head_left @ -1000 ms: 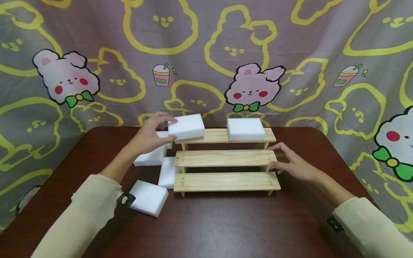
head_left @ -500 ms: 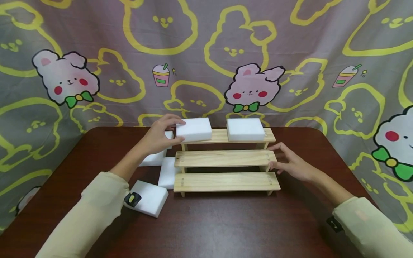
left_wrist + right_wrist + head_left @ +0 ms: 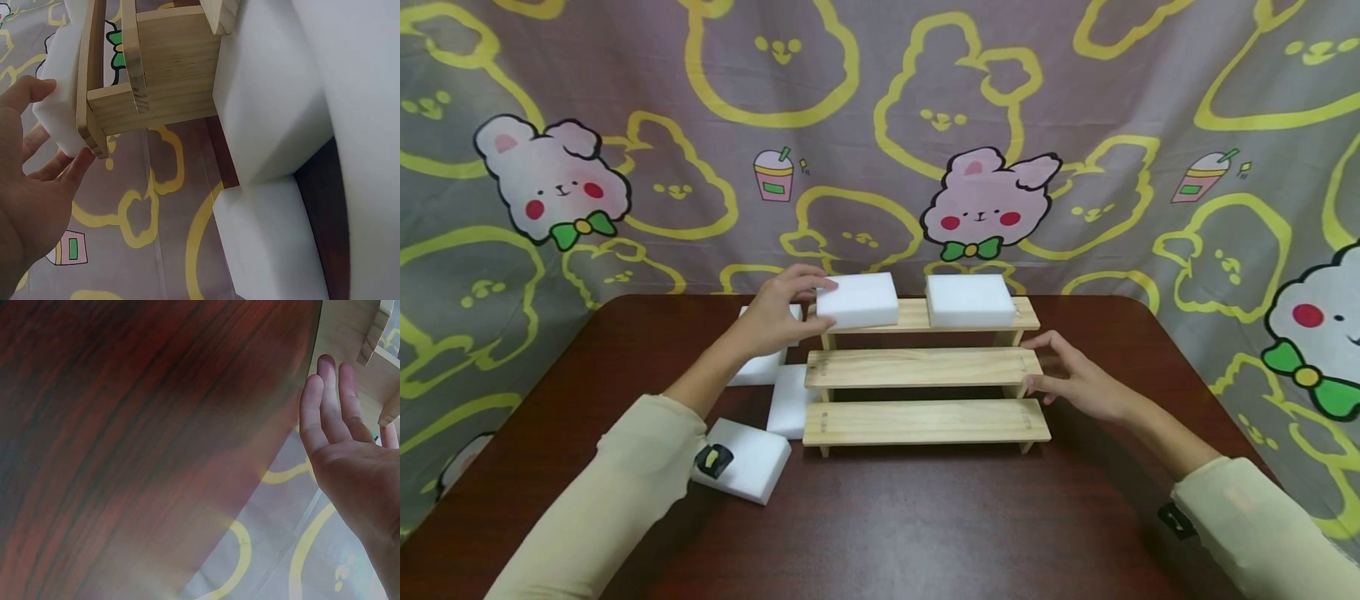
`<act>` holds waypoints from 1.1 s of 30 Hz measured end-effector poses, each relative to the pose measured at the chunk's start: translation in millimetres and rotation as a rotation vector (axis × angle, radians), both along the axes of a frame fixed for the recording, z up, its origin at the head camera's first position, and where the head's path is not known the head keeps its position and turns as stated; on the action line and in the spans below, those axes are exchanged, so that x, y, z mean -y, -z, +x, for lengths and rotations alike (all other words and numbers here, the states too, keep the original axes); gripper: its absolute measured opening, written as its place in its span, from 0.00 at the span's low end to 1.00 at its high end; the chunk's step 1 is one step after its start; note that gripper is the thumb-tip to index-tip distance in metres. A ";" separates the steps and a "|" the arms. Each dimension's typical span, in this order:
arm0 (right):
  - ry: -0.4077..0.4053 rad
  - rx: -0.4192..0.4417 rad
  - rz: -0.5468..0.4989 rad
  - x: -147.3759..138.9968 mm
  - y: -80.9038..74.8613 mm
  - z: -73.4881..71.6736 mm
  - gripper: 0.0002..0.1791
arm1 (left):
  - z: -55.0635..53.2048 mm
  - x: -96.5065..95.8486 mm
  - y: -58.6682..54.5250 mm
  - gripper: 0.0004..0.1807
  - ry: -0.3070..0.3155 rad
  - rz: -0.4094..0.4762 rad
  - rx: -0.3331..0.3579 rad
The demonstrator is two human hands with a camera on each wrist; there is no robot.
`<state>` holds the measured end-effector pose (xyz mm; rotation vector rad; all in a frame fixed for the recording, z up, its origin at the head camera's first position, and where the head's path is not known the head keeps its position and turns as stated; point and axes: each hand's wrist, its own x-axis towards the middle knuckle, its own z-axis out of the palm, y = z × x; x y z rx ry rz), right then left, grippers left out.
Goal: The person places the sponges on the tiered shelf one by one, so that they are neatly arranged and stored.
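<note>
Holding a block (image 3: 859, 302) in the left hand (image 3: 777, 312), clamped between thumb and fingers, at the left end of the top shelf (image 3: 912, 315) of the rack (image 3: 925, 423). Leaving a gap from there to a second block (image 3: 970, 302), set flat toward the right end of the same shelf. Gripping the right end of the middle shelf (image 3: 925, 368) with the right hand (image 3: 1086, 379), with other fingers than thumb and index stretched out. Showing more blocks (image 3: 756, 462) on the table (image 3: 910, 525), left of the rack, at varied angles. Backed by a curtain (image 3: 850, 67) printed with yellow outlines and rabbit faces.
</note>
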<state>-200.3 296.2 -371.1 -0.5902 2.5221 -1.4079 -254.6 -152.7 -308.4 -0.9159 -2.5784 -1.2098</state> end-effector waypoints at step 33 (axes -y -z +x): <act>-0.007 -0.001 -0.011 0.5 -1.4 0.7 0.25 | -9.0 -12.5 -3.3 0.26 0.049 -0.076 0.035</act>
